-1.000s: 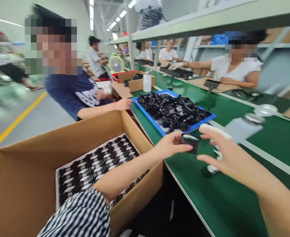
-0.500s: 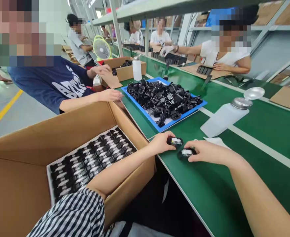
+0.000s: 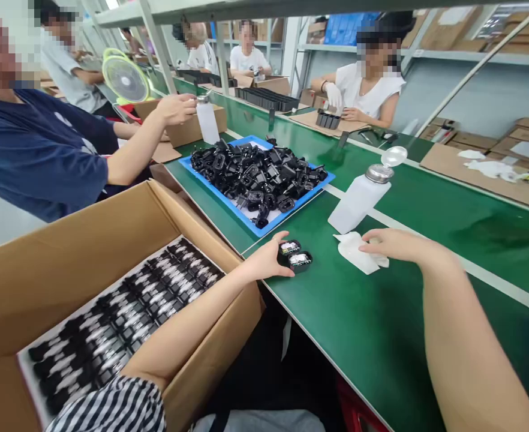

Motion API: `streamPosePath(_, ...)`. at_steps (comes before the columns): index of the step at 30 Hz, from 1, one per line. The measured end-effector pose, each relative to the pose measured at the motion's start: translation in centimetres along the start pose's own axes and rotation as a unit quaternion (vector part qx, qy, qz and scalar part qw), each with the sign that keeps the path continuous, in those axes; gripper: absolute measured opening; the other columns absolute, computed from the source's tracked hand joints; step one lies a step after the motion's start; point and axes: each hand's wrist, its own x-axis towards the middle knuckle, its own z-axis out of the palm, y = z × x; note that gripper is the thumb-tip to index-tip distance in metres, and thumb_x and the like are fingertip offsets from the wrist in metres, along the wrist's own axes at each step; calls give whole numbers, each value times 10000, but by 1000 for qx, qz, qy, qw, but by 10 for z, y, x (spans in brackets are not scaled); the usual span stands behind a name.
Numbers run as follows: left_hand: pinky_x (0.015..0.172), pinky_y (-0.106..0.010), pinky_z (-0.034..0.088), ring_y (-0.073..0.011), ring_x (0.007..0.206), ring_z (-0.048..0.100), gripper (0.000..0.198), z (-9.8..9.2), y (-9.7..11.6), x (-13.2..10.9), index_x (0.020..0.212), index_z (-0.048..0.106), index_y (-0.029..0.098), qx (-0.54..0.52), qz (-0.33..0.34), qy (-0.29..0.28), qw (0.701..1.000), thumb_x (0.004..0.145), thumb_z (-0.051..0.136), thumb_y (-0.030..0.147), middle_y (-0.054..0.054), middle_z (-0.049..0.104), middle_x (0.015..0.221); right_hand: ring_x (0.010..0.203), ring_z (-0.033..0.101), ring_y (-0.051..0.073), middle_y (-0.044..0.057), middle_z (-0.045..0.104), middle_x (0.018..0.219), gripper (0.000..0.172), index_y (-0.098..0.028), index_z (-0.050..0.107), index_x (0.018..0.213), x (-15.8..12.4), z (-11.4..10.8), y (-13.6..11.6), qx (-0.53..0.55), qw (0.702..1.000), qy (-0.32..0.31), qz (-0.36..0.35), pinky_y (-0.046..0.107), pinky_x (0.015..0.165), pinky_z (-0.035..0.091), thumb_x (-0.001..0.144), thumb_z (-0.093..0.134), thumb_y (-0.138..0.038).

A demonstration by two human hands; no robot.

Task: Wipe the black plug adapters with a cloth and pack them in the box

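Two small black plug parts (image 3: 295,254) with pale labels lie side by side on the green table (image 3: 381,336). My left hand (image 3: 267,261) cups around them from the left, fingers curled and touching the nearer one. My right hand (image 3: 393,243) rests on a white cloth (image 3: 354,252) to the right, fingers bent onto it. A white dispenser bottle (image 3: 358,198) with a metal top stands just behind the cloth.
A blue tray (image 3: 210,180) heaped with black plug parts sits behind. An open cardboard box (image 3: 111,228) of packed parts stands at my left. A person in a navy shirt (image 3: 35,156) holds another bottle (image 3: 207,120); other workers sit across the table.
My right hand let go of its black part beside the other one and moved right onto the white cloth. My left hand stays at the two parts. The view swung left.
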Motion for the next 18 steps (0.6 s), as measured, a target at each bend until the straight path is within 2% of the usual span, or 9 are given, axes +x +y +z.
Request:
streamPosePath(2, 866, -301, 313, -197, 1011, 409, 868, 0, 0, 0, 1184, 204, 116, 3, -6, 9, 1000, 460, 648, 293, -115, 366, 1173, 832, 483, 225, 102, 498, 988, 439, -147, 448, 1054, 4, 18, -5, -10, 999, 33, -15, 282, 603, 414, 702, 437, -408)
streamPosePath(4, 857, -295, 322, -195, 1004, 414, 856, 0, 0, -1, 1175, 221, 122, 9, -4, 16, 1000, 454, 652, 288, -108, 375, 1168, 896, 440, 259, 133, 470, 1007, 482, -130, 406, 1105, 9, 40, -10, -47, 993, 103, -21, 288, 580, 406, 716, 424, -414)
streamPosePath(6, 845, -286, 335, -189, 985, 428, 830, 0, 0, -2, 1163, 249, 127, 20, 1, 21, 1000, 454, 653, 278, -95, 408, 1139, 897, 424, 280, 143, 479, 951, 391, -133, 438, 1072, 13, 58, -13, -98, 978, 185, -16, 294, 545, 390, 764, 360, -361)
streamPosePath(8, 815, -283, 358, -183, 939, 456, 756, 0, -1, -3, 1135, 307, 141, 39, -5, 25, 999, 469, 643, 263, -72, 465, 1073, 804, 463, 254, 133, 494, 876, 333, -147, 474, 1023, 14, 68, -12, -114, 962, 248, -9, 275, 493, 365, 803, 265, -283)
streamPosePath(11, 767, -269, 386, -170, 879, 485, 610, -1, -2, -3, 1079, 391, 171, 59, -14, 30, 998, 513, 609, 237, -34, 520, 985, 690, 482, 218, 107, 511, 773, 333, -151, 507, 961, 11, 68, -11, -107, 949, 296, -14, 252, 448, 329, 802, 226, -229)
streamPosePath(14, 754, -245, 389, -153, 865, 491, 502, 0, -4, -1, 1045, 432, 185, 58, -18, 40, 997, 557, 548, 182, -14, 531, 969, 738, 463, 248, 105, 519, 710, 315, -144, 542, 862, 4, 61, -22, -117, 930, 343, -55, 265, 482, 326, 789, 254, -251)
streamPosePath(16, 743, -237, 390, -145, 846, 495, 475, 0, -5, 0, 1039, 442, 184, 54, -23, 47, 997, 570, 510, 154, -11, 536, 957, 705, 473, 229, 84, 528, 696, 278, -153, 530, 862, -1, 57, -38, -66, 936, 334, -92, 258, 498, 329, 782, 292, -270)
streamPosePath(18, 727, -230, 391, -137, 816, 499, 460, 1, -5, 0, 1029, 451, 176, 47, -20, 51, 997, 572, 494, 150, -9, 544, 933, 594, 483, 181, 36, 529, 641, 240, -174, 492, 910, -4, 55, -57, 21, 947, 297, -119, 234, 484, 327, 773, 345, -305)
